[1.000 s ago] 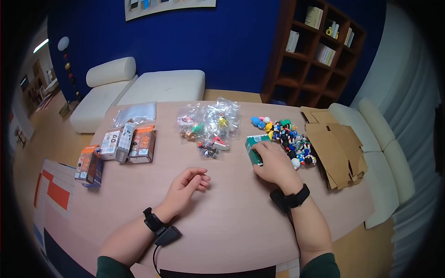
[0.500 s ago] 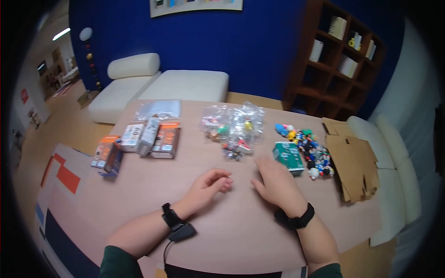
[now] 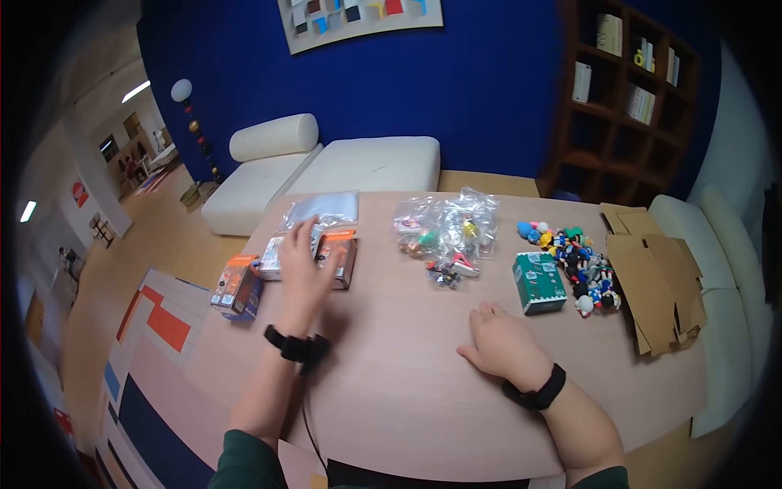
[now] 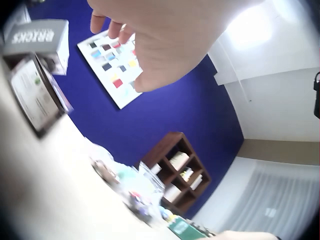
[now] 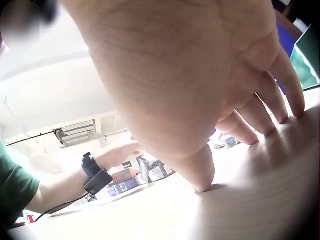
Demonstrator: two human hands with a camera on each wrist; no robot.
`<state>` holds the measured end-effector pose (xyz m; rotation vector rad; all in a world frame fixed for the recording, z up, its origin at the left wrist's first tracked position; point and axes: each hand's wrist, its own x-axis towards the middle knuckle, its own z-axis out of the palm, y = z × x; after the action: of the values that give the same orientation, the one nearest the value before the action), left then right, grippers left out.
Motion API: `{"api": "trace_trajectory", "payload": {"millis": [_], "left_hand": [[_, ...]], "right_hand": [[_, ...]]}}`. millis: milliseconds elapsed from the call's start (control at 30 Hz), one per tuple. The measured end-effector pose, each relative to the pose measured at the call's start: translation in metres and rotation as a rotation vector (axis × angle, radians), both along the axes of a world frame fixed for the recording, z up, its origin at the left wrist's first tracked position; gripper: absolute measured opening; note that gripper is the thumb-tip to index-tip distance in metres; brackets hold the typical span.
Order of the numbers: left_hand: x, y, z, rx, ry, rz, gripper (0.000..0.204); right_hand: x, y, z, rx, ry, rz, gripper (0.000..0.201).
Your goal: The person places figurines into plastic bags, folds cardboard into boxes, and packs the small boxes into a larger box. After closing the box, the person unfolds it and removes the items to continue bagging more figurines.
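Note:
My left hand [image 3: 303, 273] reaches over the small printed boxes at the left of the table, fingers spread and holding nothing. Beneath it are a white box [image 3: 271, 266] and an orange-topped brown box [image 3: 343, 269], both partly hidden by the hand. Grey box lettering that reads BRICKS [image 4: 35, 37] shows in the left wrist view, apart from the fingers. My right hand [image 3: 507, 346] rests palm down, its fingertips and thumb touching the tabletop in the right wrist view. Just beyond it stands a green box [image 3: 539, 284], with no hand on it.
Another orange and purple box [image 3: 236, 289] stands at the left edge. Flat clear bags [image 3: 334, 205] lie behind the boxes. Bagged figures [image 3: 444, 232] sit mid-table, and a pile of loose figurines [image 3: 582, 269] beside flattened cardboard [image 3: 652, 285] on the right.
My right hand has let go of the green box and come down on the table left of it. The left hand has moved forward and left to the boxes. The head view has turned left.

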<state>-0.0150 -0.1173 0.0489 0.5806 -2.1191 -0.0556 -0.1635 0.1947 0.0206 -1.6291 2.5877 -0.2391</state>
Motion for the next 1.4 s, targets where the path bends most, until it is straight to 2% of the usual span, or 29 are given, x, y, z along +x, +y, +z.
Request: {"api": "trace_trajectory", "payload": {"millis": [33, 67, 133, 167, 233, 300, 367, 400, 433, 500, 567, 600, 667, 767, 800, 833, 900, 967, 1000, 1067, 1100, 1133, 1167, 1200, 1267, 1400], "left_hand": [[0.005, -0.011, -0.005, -0.01, -0.109, 0.137, 0.061], [0.011, -0.021, -0.008, -0.016, -0.109, 0.128, 0.061], [0.022, -0.034, -0.011, 0.262, -0.516, 0.137, 0.064], [0.025, -0.036, -0.009, 0.255, -0.516, 0.133, 0.064], [0.027, -0.037, -0.004, 0.418, -0.325, 0.096, 0.067], [0.026, -0.033, 0.007, 0.435, -0.304, 0.121, 0.071], [0.028, -0.019, 0.023, 0.286, 0.029, -0.112, 0.077], [0.026, -0.005, 0.03, 0.403, 0.122, -0.251, 0.083], [0.023, -0.005, 0.021, 0.345, 0.144, -0.319, 0.093], [0.012, 0.038, 0.014, 0.784, 0.161, -0.672, 0.102], [-0.005, 0.071, -0.016, 1.072, 0.162, -0.854, 0.108], [-0.013, 0.081, -0.027, 1.072, 0.169, -0.861, 0.108], [-0.026, 0.093, -0.046, 1.218, 0.063, -0.912, 0.108], [-0.034, 0.085, -0.069, 1.279, -0.007, -0.867, 0.104], [-0.037, 0.078, -0.078, 1.253, -0.025, -0.935, 0.089], [-0.037, 0.077, -0.08, 1.261, -0.011, -0.941, 0.089], [-0.036, 0.074, -0.082, 1.337, -0.061, -0.935, 0.076], [-0.036, 0.078, -0.081, 1.272, -0.041, -0.958, 0.071], [-0.035, 0.082, -0.082, 1.207, -0.044, -0.975, 0.066], [-0.032, 0.085, -0.082, 1.199, -0.061, -0.988, 0.066], [-0.032, 0.085, -0.081, 1.169, -0.101, -1.0, 0.065], [-0.031, 0.084, -0.08, 1.178, -0.089, -1.01, 0.065], [-0.031, 0.082, -0.08, 1.121, -0.173, -1.015, 0.067], [-0.03, 0.082, -0.079, 1.063, -0.256, -1.016, 0.069], [-0.028, 0.085, -0.077, 1.078, -0.225, -1.001, 0.068], [-0.029, 0.088, -0.077, 1.072, -0.171, -0.998, 0.065]], "right_hand": [[0.0, 0.0, -0.003, -0.002, 0.006, 0.005, 0.061], [-0.001, -0.001, -0.004, -0.005, 0.016, 0.011, 0.061], [0.001, -0.001, -0.003, 0.009, 0.009, -0.002, 0.063], [0.001, -0.001, -0.003, 0.027, 0.003, -0.006, 0.065], [0.001, 0.0, -0.003, 0.02, 0.012, -0.011, 0.063], [0.0, 0.001, -0.004, 0.012, 0.021, -0.016, 0.062], [0.0, 0.001, -0.006, 0.019, 0.03, -0.012, 0.063], [0.0, 0.001, -0.007, 0.012, 0.026, -0.016, 0.063], [0.0, 0.001, -0.007, 0.019, 0.03, -0.012, 0.063], [0.0, 0.0, -0.006, 0.023, 0.039, -0.008, 0.064], [-0.001, 0.001, -0.003, 0.033, 0.024, -0.007, 0.063], [-0.002, 0.001, -0.004, 0.036, 0.032, -0.01, 0.063], [-0.002, 0.001, -0.01, -0.003, 0.051, 0.005, 0.062], [0.0, 0.002, -0.01, -0.015, 0.082, 0.009, 0.062], [0.0, 0.003, -0.009, -0.005, 0.09, 0.007, 0.062], [0.001, 0.005, -0.006, -0.002, 0.111, 0.015, 0.059], [0.002, 0.003, 0.01, 0.013, 0.142, 0.032, 0.056], [0.005, 0.0, 0.046, 0.057, -0.312, 0.092, 0.048], [0.012, -0.002, 0.055, 0.078, -0.3, 0.097, 0.048], [0.028, -0.007, 0.067, -0.359, -0.275, 0.106, 0.044], [0.033, -0.008, 0.071, -0.342, -0.266, 0.102, 0.044], [0.036, -0.01, 0.075, -0.352, -0.144, 0.03, 0.042], [0.037, -0.011, 0.077, -0.362, -0.02, -0.038, 0.04], [0.036, -0.012, 0.075, -0.349, -0.012, -0.035, 0.04], [0.03, -0.01, 0.068, -0.484, 0.195, -0.07, 0.037], [0.02, -0.011, 0.062, -0.505, 0.285, -0.006, 0.031]]}}
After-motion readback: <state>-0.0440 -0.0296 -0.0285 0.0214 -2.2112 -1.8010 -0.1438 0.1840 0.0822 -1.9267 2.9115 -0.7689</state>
